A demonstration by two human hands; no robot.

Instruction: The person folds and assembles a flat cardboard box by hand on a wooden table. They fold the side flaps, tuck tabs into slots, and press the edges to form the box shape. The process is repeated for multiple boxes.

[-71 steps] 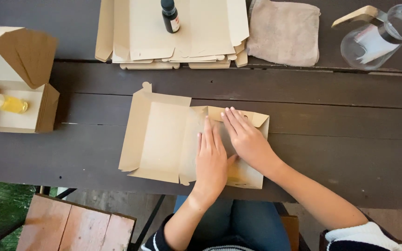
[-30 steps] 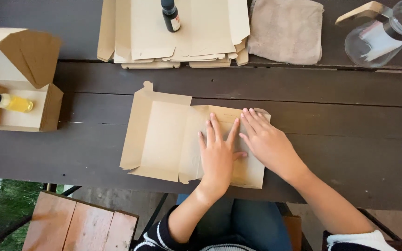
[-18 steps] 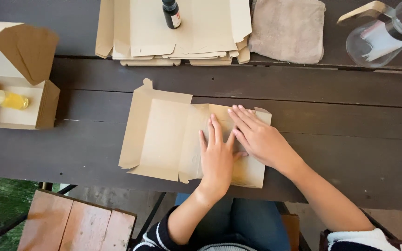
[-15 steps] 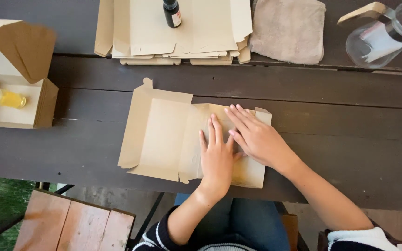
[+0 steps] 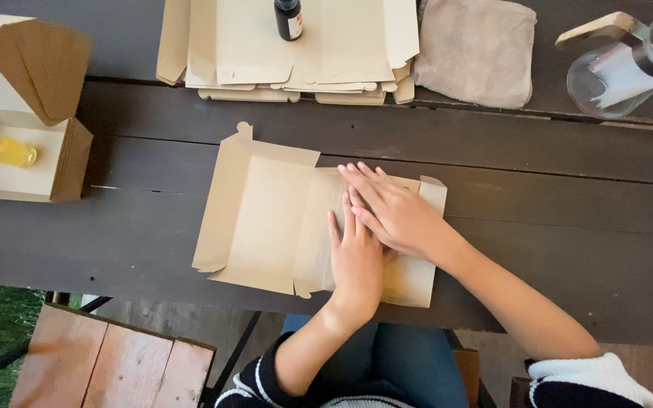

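A flat, partly folded tan cardboard box blank [image 5: 266,219] lies on the dark wooden table [image 5: 568,227] in front of me. My left hand [image 5: 355,261] lies palm down on the blank's folded right part, fingers together and pointing away from me. My right hand [image 5: 394,211] rests flat just above and beside it, fingers pointing left over the fold and overlapping the left fingertips. Both hands press on the cardboard and grip nothing.
A stack of flat box blanks [image 5: 341,53] with a dark bottle [image 5: 288,18] on it lies at the back. A beige cloth [image 5: 478,49] and a glass jug [image 5: 625,64] sit back right. At left, an open box [image 5: 20,121] holds a yellow bottle [image 5: 1,147]. A wooden bench [image 5: 107,363] is below.
My right hand slid left across the folded cardboard, from near its right edge to over the fold. My left hand stayed pressed in place.
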